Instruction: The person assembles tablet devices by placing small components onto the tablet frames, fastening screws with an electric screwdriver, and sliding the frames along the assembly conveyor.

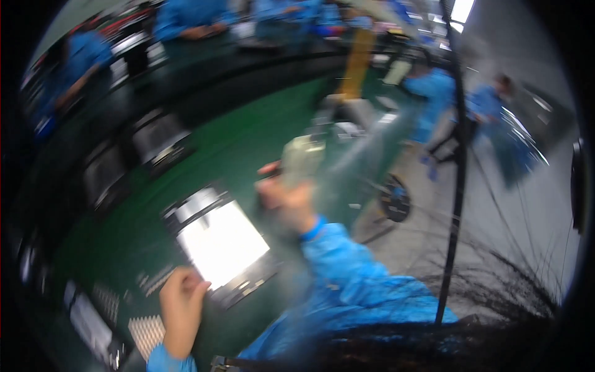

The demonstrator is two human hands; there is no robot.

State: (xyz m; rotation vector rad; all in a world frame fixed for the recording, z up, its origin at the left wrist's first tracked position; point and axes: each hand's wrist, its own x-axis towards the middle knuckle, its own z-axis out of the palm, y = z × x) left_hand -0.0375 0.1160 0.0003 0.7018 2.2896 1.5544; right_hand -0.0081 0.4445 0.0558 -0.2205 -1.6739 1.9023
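A flat rectangular panel in a dark frame point(248, 282) lies tilted on the green bench, its middle glaring bright white. My left hand point(181, 304) is by the near-left corner of that panel. Its thumb and forefinger are pinched together, and anything between them is too small to make out. Beyond the panel's right side, my right hand point(289, 199) is reaching forward, smeared by motion. A pale yellow-green block-like object point(302, 156) sits right at its fingers. Whether they grip it I cannot tell.
Two more framed panels point(158, 136) stand farther left on the green bench point(229, 146). Near my left forearm are a pale ridged tray point(147, 333) and a long white-and-dark object point(90, 319). A yellow post point(358, 62) rises at the far end. People in blue work across the bench.
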